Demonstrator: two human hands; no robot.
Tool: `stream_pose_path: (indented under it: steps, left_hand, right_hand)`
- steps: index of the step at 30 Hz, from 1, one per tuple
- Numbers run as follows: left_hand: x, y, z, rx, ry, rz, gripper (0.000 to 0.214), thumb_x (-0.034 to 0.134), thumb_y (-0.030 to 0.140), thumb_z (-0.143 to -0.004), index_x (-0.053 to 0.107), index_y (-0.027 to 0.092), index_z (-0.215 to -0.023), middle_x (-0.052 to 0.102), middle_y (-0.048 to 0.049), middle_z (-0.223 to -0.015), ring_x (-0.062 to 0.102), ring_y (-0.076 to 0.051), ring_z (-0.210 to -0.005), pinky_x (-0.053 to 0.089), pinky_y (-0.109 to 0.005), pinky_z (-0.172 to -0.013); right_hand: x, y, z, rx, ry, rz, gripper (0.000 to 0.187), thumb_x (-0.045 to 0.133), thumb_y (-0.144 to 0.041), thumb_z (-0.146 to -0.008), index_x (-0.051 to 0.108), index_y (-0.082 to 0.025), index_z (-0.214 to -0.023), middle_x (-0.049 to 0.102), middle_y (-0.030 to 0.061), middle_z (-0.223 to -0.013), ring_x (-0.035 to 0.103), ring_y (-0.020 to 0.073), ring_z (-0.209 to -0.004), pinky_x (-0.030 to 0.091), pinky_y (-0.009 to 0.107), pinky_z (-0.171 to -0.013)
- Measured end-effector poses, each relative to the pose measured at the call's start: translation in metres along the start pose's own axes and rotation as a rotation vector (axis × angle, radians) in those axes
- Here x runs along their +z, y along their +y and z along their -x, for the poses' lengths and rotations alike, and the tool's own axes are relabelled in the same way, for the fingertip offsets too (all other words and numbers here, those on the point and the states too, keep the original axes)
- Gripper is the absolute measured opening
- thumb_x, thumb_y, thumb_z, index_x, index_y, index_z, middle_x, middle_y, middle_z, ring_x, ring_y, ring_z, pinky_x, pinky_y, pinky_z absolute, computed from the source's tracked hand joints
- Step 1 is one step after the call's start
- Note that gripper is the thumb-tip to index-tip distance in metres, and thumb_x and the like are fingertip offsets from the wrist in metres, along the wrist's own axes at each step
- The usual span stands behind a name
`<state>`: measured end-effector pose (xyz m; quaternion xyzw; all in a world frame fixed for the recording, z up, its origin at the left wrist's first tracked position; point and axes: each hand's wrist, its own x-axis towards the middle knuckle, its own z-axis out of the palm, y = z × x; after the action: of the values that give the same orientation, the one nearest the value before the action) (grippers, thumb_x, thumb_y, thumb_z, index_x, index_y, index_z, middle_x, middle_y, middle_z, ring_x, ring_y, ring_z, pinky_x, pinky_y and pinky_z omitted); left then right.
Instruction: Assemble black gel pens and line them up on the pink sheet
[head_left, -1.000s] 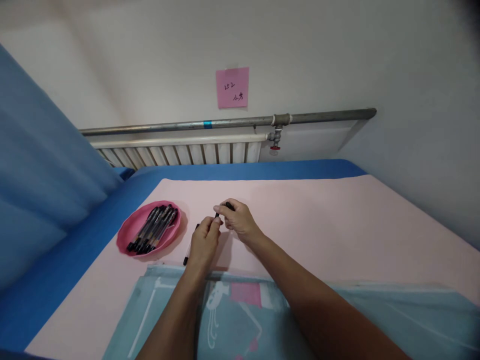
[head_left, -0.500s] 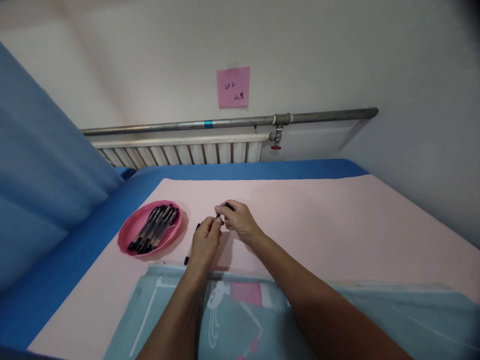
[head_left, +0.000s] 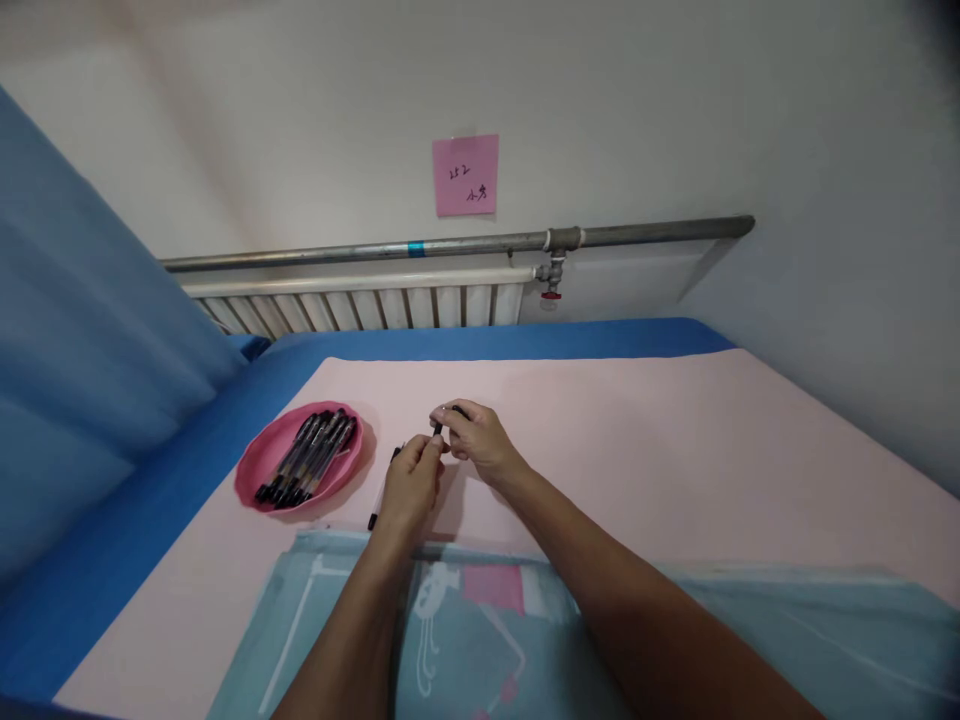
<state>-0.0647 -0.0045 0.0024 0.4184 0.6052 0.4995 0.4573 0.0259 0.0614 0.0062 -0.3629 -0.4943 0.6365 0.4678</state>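
Observation:
My left hand [head_left: 409, 485] is closed, with thumb and fingers pinched round a small dark pen part [head_left: 438, 428] that points up between the hands. Close against it, my right hand [head_left: 480, 442] is also closed. A short black piece, like a pen cap [head_left: 460, 411], shows between its thumb and fingers, and its fingertips meet the dark part. One clear-barrelled black pen [head_left: 377, 508] lies just left of my left hand, which partly covers it. Further left, a pink scalloped dish [head_left: 249, 470] holds several similar black pens [head_left: 311, 455], bunched side by side.
A pale pink sheet [head_left: 637, 440] covers the blue surface [head_left: 480, 342]. Blue-green patterned cloth [head_left: 480, 640] lies in front, under my forearms. A blue curtain [head_left: 90, 350] hangs at left. Behind are a radiator [head_left: 360, 308], a pipe [head_left: 645, 233] and a pink note [head_left: 465, 175].
The hands stay almost in place. Slightly more of the dark part shows between the fingertips, and the right fingers have shifted a little. The dish and the lying pen have not moved.

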Motion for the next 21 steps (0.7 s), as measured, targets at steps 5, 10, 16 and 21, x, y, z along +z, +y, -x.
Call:
stream_pose_path:
  steps: [5,10,16,21]
  left_hand:
    - [0.002,0.003,0.002,-0.097,-0.098,0.084,0.025,0.047,0.043,-0.077,0.050,0.019,-0.075,0.031,0.0107,-0.046,0.021,-0.002,-0.030,0.011,-0.014,-0.031]
    - [0.004,0.003,0.002,-0.088,-0.110,0.018,0.024,0.045,0.041,-0.078,0.050,0.018,-0.074,0.031,0.0103,-0.045,0.022,-0.002,-0.031,0.013,-0.015,-0.032]
    - [0.001,-0.005,0.000,-0.003,-0.138,-0.148,0.028,0.043,0.044,-0.078,0.052,0.018,-0.074,0.035,0.0087,-0.048,0.026,-0.003,-0.036,0.019,-0.016,-0.036]
    - [0.000,-0.007,-0.001,0.039,-0.166,-0.276,0.029,0.042,0.044,-0.078,0.054,0.018,-0.075,0.039,0.0075,-0.050,0.030,-0.005,-0.038,0.022,-0.017,-0.039]
  right_hand:
    - [-0.008,-0.006,-0.006,-0.021,0.046,-0.144,0.015,0.060,-0.028,-0.066,0.056,-0.014,-0.066,0.060,-0.0004,-0.066,0.031,0.0002,-0.032,0.020,0.018,-0.030]
    - [-0.011,-0.006,-0.008,0.003,0.140,-0.186,0.014,0.061,-0.026,-0.065,0.054,-0.014,-0.067,0.057,-0.0017,-0.060,0.029,0.0001,-0.031,0.019,0.017,-0.030]
    - [-0.021,-0.006,-0.016,-0.103,0.303,-0.205,0.015,0.060,-0.027,-0.066,0.052,-0.015,-0.066,0.055,-0.0026,-0.059,0.031,0.0005,-0.032,0.022,0.016,-0.030]
    - [-0.035,-0.015,-0.020,-0.176,0.442,-0.282,0.014,0.059,-0.025,-0.067,0.049,-0.015,-0.067,0.050,-0.0049,-0.058,0.029,0.0000,-0.033,0.021,0.015,-0.030]
